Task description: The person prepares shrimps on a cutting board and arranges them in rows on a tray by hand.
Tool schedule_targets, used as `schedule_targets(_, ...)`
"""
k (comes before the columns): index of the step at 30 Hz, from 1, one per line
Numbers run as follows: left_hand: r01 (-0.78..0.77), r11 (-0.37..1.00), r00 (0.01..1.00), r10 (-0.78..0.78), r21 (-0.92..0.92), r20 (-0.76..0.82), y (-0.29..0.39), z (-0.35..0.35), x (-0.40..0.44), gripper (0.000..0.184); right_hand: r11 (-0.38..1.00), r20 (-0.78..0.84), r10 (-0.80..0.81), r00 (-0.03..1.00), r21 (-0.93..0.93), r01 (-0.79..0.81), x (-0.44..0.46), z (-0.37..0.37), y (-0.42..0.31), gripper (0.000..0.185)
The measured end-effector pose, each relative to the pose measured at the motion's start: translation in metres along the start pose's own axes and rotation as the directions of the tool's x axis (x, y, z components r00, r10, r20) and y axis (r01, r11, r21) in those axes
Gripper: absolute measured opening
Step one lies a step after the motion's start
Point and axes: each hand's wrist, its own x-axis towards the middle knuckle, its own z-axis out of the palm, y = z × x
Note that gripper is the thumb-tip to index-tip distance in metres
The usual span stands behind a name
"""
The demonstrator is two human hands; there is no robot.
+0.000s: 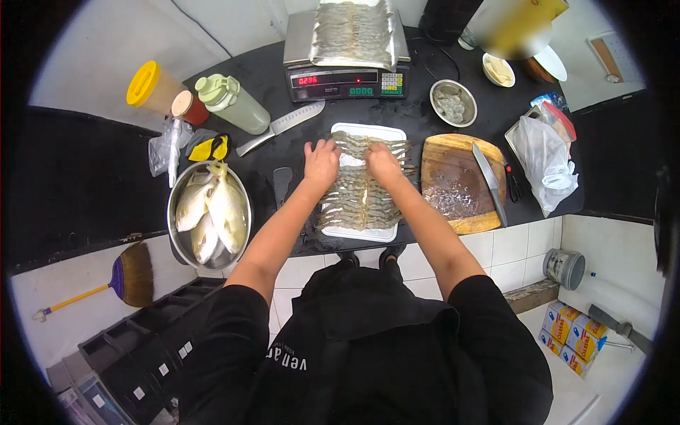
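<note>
A white foam tray (353, 235) lies in front of me, with raw shrimp (363, 195) laid across it in two columns. A strip of white shows in a gap between the upper and lower rows. My left hand (322, 163) is at the tray's left edge, its fingers curled down on shrimp in the upper rows. My right hand (383, 163) is over the right half, fingers closed on shrimp by the gap. My hands partly hide the shrimp under them.
A scale (333, 79) holds another shrimp tray (352, 34). Left are a knife (283, 126), a bottle (237, 106) and a fish bowl (246, 241). Right are a steel bowl (453, 103), a cutting board (450, 173) with a knife (489, 177), and a plastic bag (544, 163).
</note>
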Motion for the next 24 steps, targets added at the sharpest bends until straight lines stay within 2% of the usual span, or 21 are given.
schedule_targets(2, -0.057, 0.998, 0.998, 0.057, 0.003, 0.019, -0.006, 0.021, 0.010, 0.020, 0.999, 0.081, 0.023, 0.996, -0.046, -0.020, 0.008, 0.003, -0.003, 0.014)
schedule_targets(4, -0.117, 0.993, 0.992, 0.116, 0.003, 0.044, -0.005, 0.028, 0.020, 0.020, 0.997, 0.074, 0.013, 0.997, -0.081, -0.007, 0.012, 0.009, -0.004, 0.014)
schedule_targets(5, -0.124, 0.990, 0.988, 0.116, 0.074, 0.100, -0.005, 0.032, 0.022, 0.018, 0.994, 0.076, -0.004, 0.997, -0.112, 0.012, 0.013, 0.013, -0.006, 0.014)
schedule_targets(6, -0.136, 0.980, 0.982, 0.113, 0.145, 0.153, -0.004, 0.033, 0.025, 0.018, 0.995, 0.056, 0.048, 0.997, -0.086, -0.043, 0.015, 0.027, -0.004, 0.014)
schedule_targets(7, -0.149, 0.978, 0.980, 0.126, 0.143, 0.156, -0.003, 0.034, 0.026, 0.018, 0.995, 0.052, 0.061, 0.997, -0.086, -0.056, 0.018, 0.029, -0.002, 0.014)
schedule_targets(9, -0.122, 0.983, 0.985, 0.102, 0.136, 0.141, -0.002, 0.033, 0.024, 0.020, 0.996, 0.064, 0.068, 0.996, -0.060, -0.064, 0.019, 0.030, 0.001, 0.015)
schedule_targets(11, -0.122, 0.987, 0.989, 0.113, 0.101, 0.093, 0.003, 0.023, 0.024, 0.017, 0.994, 0.101, 0.100, 0.990, -0.052, -0.095, 0.014, -0.008, -0.001, 0.015)
schedule_targets(13, -0.103, 0.994, 0.992, 0.105, -0.033, 0.071, 0.021, 0.001, 0.025, 0.014, 0.999, 0.011, -0.011, 1.000, 0.049, 0.010, -0.004, -0.043, 0.010, 0.016)
schedule_targets(14, -0.156, 0.986, 0.988, 0.156, -0.063, -0.007, 0.035, -0.006, 0.024, 0.014, 0.996, -0.008, -0.025, 1.000, 0.085, 0.026, -0.020, -0.053, 0.022, 0.017)
schedule_targets(16, -0.218, 0.971, 0.976, 0.219, -0.101, -0.002, 0.079, -0.008, 0.025, 0.013, 0.992, -0.098, -0.097, 0.990, 0.071, 0.104, -0.063, -0.089, 0.042, 0.017)
schedule_targets(17, -0.271, 0.954, 0.962, 0.273, -0.124, -0.003, 0.103, -0.008, 0.027, 0.011, 0.996, -0.111, -0.066, 0.992, 0.050, 0.071, -0.087, -0.105, 0.052, 0.013)
schedule_targets(19, -0.369, 0.907, 0.929, 0.351, -0.201, -0.120, 0.156, -0.001, 0.032, 0.012, 1.000, -0.105, 0.005, 0.994, -0.012, -0.006, -0.136, -0.129, 0.079, 0.010)
schedule_targets(21, -0.374, 0.869, 0.926, 0.366, -0.323, -0.089, 0.205, 0.021, 0.036, 0.013, 0.996, -0.084, 0.060, 0.995, -0.067, -0.066, -0.176, -0.137, 0.104, 0.009)
schedule_targets(23, -0.411, 0.851, 0.910, 0.407, -0.329, -0.084, 0.235, 0.054, 0.037, 0.014, 0.973, -0.028, 0.210, 0.977, -0.096, -0.211, -0.209, -0.134, 0.126, 0.017)
schedule_targets(24, -0.433, 0.841, 0.898, 0.435, -0.324, -0.069, 0.249, 0.067, 0.036, 0.015, 0.971, -0.042, 0.214, 0.976, -0.094, -0.218, -0.223, -0.119, 0.140, 0.025)
